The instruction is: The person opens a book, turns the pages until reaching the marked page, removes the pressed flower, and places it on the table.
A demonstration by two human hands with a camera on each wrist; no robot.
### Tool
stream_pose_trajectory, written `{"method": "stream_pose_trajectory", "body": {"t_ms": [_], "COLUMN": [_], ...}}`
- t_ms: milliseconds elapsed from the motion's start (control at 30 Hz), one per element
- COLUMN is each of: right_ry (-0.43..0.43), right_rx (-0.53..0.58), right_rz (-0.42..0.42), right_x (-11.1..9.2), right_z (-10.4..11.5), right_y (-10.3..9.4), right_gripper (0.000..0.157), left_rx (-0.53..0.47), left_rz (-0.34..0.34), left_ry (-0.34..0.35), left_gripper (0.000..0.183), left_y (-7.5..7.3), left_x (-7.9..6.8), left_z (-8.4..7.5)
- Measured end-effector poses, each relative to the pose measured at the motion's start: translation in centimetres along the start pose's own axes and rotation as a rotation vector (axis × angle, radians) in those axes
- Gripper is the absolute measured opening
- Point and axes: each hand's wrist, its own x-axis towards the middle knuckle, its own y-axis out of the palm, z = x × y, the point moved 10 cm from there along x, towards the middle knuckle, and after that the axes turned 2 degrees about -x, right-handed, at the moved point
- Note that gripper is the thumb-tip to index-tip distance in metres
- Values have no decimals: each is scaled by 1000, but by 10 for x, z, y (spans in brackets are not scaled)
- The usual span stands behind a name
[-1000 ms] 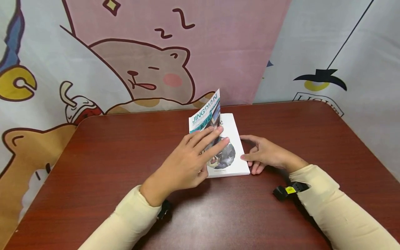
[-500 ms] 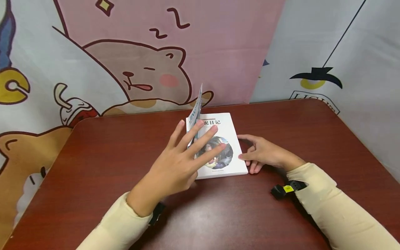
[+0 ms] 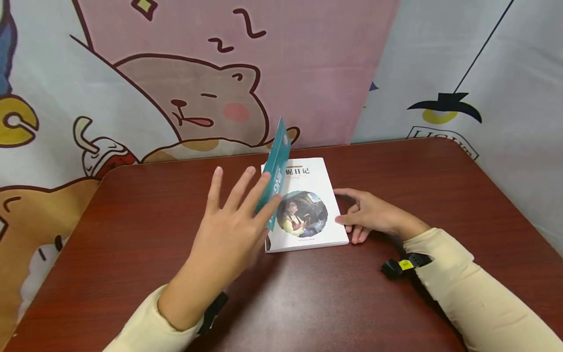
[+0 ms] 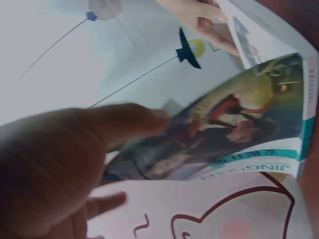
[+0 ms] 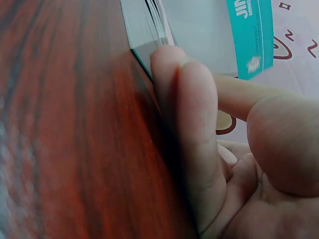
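Note:
A paperback book (image 3: 308, 176) lies on the table, its white title page with a round picture face up. Its front cover, with a teal inner flap (image 3: 278, 156), stands raised at the left. My left hand (image 3: 230, 227) is beside that cover with fingers straight and spread; in the left wrist view, its thumb (image 4: 134, 122) overlaps the illustrated front cover (image 4: 239, 119), and contact cannot be told. My right hand (image 3: 371, 215) holds the book's right edge, thumb at the page edge. In the right wrist view, curled fingers (image 5: 197, 114) meet the book's lower corner.
The reddish-brown table (image 3: 167, 210) extends around the book. Behind it hangs a cartoon-printed cloth (image 3: 325, 73) with a sleeping bear. A dark strap with a black device (image 3: 391, 269) is on the right wrist.
The left hand has moved left and towards the person, its fingers spreading. The front cover has swung left, uncovering more of the title page and turning its teal flap into view. The right hand stays put.

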Motion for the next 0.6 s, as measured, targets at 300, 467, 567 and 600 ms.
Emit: {"method": "stream_pose_trajectory", "body": {"t_ms": [300,467,567,600], "right_ry": [2,-2,-6,-3], "right_rx": [1,-1,0,1], "right_rz": [-3,1,3,2], "right_x": [0,-1,-1,-1], "right_z": [-1,0,1,0], "right_y": [0,0,0,0], "right_gripper": [89,88,88,88], "left_rx": [48,32,21,16], "left_rz": [90,149,197,213], "left_ry": [-110,-170,-210,-220], "left_gripper": [69,76,81,83], "left_y": [-4,-2,1,2], "left_x": [-6,-9,-12,-13], "left_z": [12,21,28,30]}}
